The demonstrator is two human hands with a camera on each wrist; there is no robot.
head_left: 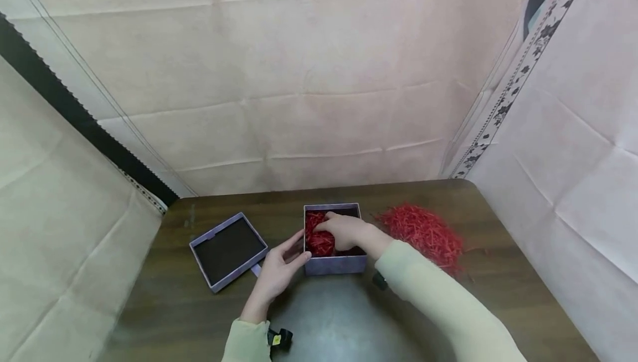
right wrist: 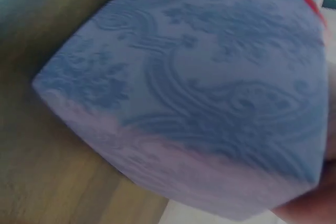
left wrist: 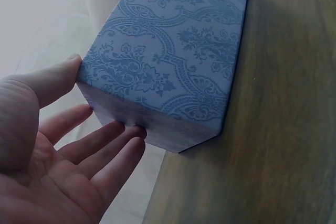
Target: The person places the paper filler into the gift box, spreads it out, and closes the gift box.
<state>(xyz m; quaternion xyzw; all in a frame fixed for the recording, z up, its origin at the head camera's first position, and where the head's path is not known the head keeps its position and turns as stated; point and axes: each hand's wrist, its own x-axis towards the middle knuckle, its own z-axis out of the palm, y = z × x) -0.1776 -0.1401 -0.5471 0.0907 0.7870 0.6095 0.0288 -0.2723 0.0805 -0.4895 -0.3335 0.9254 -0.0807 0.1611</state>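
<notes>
Shredded red paper [head_left: 319, 240] fills the left half of the open patterned box [head_left: 335, 265], which stands on the wooden table [head_left: 169, 306] near its centre. The right hand [head_left: 346, 230] reaches down into the box from about 4 o'clock, fingers curled over the shreds; whether it pinches any I cannot tell. The left hand [head_left: 279, 268] lies at the box's 8 o'clock corner with straight, spread fingers, thumb [left wrist: 55, 80] and fingertips [left wrist: 134, 142] touching the outer wall. The right hand is nearer the filling. A loose heap of shreds [head_left: 423, 232] lies at the box's 3 o'clock, the lid [head_left: 227, 250] at 9 o'clock, inside up. Only the left wrist view shows the fingertip contact; the right wrist view shows just the blurred wall [right wrist: 199, 103].
</notes>
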